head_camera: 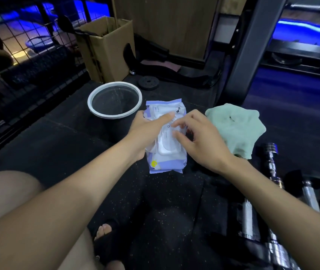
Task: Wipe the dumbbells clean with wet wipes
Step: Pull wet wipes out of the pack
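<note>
Two hands are on the pack of wet wipes point(166, 137), which lies on the dark floor point(57, 145); the left hand point(147, 131) holds its side; the right hand point(196, 139) picks at the white lid with bent fingers; shiny dumbbells point(272, 162) lie to the right, near a green cloth point(237, 125); a bin point(114, 100) stands just behind the pack.

Open black speckled rubber floor point(61, 152) left and in front of the purple-white wet wipes pack point(167, 162). Behind it sits a white-rimmed dark bucket point(114, 100) (pretty close), a crumpled green cloth point(237, 127) crowds the right, and chrome dumbbell bars point(272, 164) block further right.
</note>
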